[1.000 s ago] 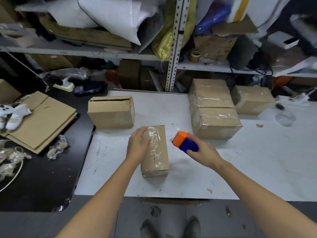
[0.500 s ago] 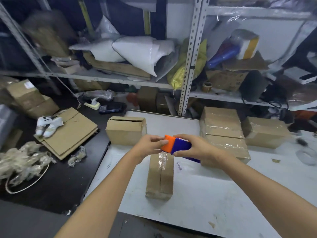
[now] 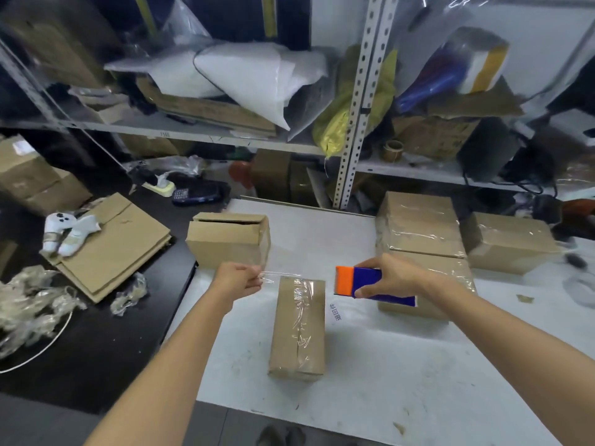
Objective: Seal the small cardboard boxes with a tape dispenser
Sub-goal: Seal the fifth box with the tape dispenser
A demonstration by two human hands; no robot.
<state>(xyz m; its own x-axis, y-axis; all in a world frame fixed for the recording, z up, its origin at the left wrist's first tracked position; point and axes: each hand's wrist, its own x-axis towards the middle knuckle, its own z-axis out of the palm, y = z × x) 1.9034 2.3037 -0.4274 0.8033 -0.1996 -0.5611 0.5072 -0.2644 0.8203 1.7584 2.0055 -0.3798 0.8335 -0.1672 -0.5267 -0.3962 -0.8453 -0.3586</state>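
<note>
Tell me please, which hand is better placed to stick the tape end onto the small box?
Left: the left hand pinches the tape end near the box, while the right hand grips the dispenser.

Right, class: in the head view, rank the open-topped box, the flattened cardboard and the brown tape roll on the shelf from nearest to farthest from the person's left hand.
1. Open-topped box, just behind the left hand.
2. Flattened cardboard, off to the left on the dark table.
3. Brown tape roll, back right on the shelf.
</note>
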